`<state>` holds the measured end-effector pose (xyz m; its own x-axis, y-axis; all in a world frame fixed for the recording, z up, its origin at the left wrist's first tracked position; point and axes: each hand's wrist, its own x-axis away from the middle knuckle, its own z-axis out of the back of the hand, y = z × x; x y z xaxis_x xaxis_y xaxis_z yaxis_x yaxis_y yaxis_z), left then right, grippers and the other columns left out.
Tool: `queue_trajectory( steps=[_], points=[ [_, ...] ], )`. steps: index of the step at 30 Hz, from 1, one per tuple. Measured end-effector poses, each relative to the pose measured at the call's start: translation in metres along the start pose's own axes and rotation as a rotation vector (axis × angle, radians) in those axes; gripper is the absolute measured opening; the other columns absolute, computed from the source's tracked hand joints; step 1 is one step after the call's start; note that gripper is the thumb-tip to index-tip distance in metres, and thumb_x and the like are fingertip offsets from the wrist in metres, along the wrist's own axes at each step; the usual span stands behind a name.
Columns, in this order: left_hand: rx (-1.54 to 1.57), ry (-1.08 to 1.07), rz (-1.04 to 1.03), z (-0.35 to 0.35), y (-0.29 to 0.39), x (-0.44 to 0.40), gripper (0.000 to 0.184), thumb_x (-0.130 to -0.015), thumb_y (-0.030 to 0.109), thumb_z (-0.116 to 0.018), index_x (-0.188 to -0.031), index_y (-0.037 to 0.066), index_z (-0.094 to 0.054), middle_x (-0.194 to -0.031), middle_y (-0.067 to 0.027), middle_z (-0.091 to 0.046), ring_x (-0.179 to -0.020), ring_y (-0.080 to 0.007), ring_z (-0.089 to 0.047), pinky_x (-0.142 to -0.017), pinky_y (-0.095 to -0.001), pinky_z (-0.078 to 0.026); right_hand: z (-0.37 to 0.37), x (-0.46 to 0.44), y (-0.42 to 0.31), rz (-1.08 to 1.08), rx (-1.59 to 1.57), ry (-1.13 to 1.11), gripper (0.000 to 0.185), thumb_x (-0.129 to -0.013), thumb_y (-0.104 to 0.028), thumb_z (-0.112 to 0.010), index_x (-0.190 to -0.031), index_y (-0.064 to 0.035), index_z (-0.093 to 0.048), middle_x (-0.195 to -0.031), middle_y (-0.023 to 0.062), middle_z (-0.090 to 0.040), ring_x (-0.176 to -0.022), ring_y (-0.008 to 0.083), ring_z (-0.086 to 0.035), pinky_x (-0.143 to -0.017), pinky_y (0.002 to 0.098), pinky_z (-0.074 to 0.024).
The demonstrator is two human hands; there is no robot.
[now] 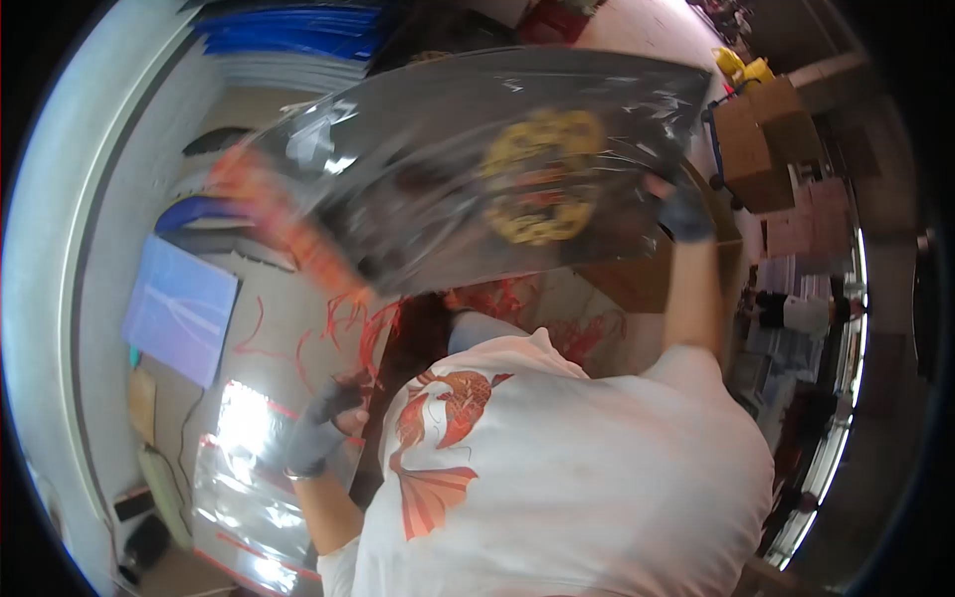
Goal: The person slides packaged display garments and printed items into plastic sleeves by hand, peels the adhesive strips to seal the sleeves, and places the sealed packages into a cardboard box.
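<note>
My right hand, in a grey fingerless glove, grips the right edge of a large clear plastic bag with a dark panel inside. The bag is lifted across the upper middle, tilted and partly blurred. A gold ring-shaped print with red marks shows on it, and its left end is a smeared orange-red. Lower left, my left hand, also gloved, is closed with fingertips pinched at a thin red strip. Below that hand lie shiny clear plastic bags with red edges.
Several red strips hang or lie below the bag. A blue-purple flat package is at left, with blue stacked sheets at the top. Cardboard boxes stand at right. Another person is farther off on the right.
</note>
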<state>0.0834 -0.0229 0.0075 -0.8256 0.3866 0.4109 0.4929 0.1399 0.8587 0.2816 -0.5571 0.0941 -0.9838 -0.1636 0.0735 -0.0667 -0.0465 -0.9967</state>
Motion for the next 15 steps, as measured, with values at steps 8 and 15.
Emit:
queue_trajectory(
  steps=[8,15],
  points=[
    [0.0,0.009,0.029,-0.026,0.034,-0.078,0.047,-0.082,0.001,-0.062,-0.127,-0.001,-0.046,-0.121,-0.0086,-0.055,-0.107,-0.0184,-0.055,-0.093,-0.0304,-0.042,0.112,0.039,0.25,-0.123,0.564,0.451,0.038,-0.093,-0.022,-0.053,-0.125,-0.0014,-0.051,-0.122,0.0088,-0.055,-0.111,0.0197,-0.052,-0.099,0.0323,-0.0392],
    [0.066,0.403,0.164,-0.056,0.044,-0.151,0.045,-0.086,0.007,-0.058,-0.129,0.001,-0.046,-0.114,-0.0112,-0.056,-0.1,-0.0202,-0.057,-0.089,-0.0331,-0.046,0.036,-0.142,0.413,-0.255,-1.07,1.051,0.033,-0.093,-0.039,-0.053,-0.106,-0.0094,-0.053,-0.092,0.0033,-0.053,-0.084,0.02,-0.05,-0.078,0.0426,-0.0455]
  ],
)
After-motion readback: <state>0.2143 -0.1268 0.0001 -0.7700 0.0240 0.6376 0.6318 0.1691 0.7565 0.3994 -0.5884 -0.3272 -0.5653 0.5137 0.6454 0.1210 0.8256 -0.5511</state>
